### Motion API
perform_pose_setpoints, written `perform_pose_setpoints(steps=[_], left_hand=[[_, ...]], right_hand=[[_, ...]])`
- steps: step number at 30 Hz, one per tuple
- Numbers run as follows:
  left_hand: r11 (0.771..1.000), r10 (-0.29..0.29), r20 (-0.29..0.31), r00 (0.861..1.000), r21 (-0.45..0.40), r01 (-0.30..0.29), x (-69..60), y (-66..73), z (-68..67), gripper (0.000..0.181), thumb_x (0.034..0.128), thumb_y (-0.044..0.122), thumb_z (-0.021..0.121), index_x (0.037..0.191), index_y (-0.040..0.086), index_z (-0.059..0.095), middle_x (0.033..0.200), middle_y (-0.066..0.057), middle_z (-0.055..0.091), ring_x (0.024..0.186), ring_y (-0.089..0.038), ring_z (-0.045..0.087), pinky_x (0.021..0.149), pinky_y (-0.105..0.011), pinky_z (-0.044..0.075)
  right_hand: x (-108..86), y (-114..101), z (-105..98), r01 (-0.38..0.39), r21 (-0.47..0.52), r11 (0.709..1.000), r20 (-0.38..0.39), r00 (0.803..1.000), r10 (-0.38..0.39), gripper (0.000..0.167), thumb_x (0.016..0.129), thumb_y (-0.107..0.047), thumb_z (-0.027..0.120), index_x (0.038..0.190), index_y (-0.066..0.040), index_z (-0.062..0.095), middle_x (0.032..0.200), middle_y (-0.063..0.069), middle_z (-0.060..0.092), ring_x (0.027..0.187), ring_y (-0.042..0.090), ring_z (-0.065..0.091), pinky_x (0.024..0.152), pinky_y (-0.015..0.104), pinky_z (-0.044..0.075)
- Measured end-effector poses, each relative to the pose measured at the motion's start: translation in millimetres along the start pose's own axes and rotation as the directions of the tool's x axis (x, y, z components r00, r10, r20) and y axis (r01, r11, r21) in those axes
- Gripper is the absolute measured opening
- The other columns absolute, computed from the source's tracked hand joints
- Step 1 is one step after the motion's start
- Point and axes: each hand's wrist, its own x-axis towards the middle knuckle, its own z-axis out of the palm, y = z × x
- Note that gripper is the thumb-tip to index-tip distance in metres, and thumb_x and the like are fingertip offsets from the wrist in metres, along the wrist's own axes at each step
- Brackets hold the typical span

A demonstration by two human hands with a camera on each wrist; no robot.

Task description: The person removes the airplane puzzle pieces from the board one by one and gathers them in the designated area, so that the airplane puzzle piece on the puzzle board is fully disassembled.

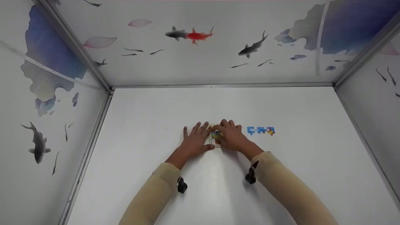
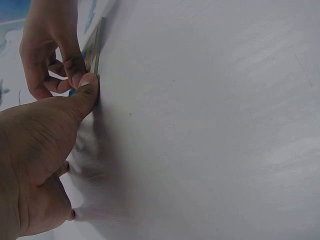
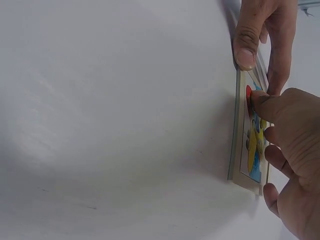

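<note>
Three pale wall panels (image 1: 212,70) stand round the puzzle tray (image 3: 245,182): one well beyond it, one off to its left, one off to its right. Between them they carry printed fish, petals and blue-grey washes. A metal rail (image 1: 175,86) runs along the foot of the far panel. The white, faintly glossy surface (image 1: 143,125) lies under the tray and spreads out on every side of it.

Two beige sleeves (image 1: 153,190) reach in from the near side of the tray, each with a small black device (image 1: 182,185) at the cuff. The left hand (image 1: 194,140) is spread, fingers mostly straight at the tray's left edge, thumb pressed on its near-left corner; it seems to be steadying the frame. The right hand (image 1: 232,137) arches over the tray's right part with its fingers bent. Its thumb touches a piece with red on it (image 3: 248,93) inside the frame; whether that piece is pinched or only pressed, I cannot tell.

Just to the right of the tray, loose puzzle pieces (image 1: 261,130) lie in a row, apparently three, mostly blue. A pale strip along the tray's near side looks unfilled. Seating a piece seems the step in hand; the next move likely calls for aligning its tabs and pressing it flat while the frame is kept still.
</note>
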Motion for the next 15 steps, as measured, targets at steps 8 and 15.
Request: perform_pose_setpoints(steps=[8,15], left_hand=[[1.000,-0.008,-0.009,1.000,0.030,0.008,-0.5,2.5,0.6,0.088,0.1080,0.068,0.056,0.179,0.026,0.023,0.189,0.004,0.011,0.176,-0.028,0.008,0.133,-0.080,0.011],[0.999,-0.012,-0.002,1.000,0.032,0.012,0.6,1.4,0.2,0.089,0.1081,0.067,0.057,0.179,0.027,0.022,0.189,0.005,0.011,0.176,-0.028,0.008,0.133,-0.079,0.010]], right_hand=[[-2.4,0.1,2.2,0.071,-0.021,0.997,-0.043,0.996,-0.072,0.041,0.106,-0.022,0.078,0.146,-0.020,0.070,0.134,0.011,0.060,0.121,0.034,0.053,0.098,0.066,0.045],[-1.7,1.4,2.2,0.100,-0.060,0.993,-0.058,0.993,-0.103,0.043,0.104,-0.020,0.080,0.146,-0.021,0.071,0.135,0.010,0.060,0.121,0.033,0.053,0.103,0.070,0.045]])
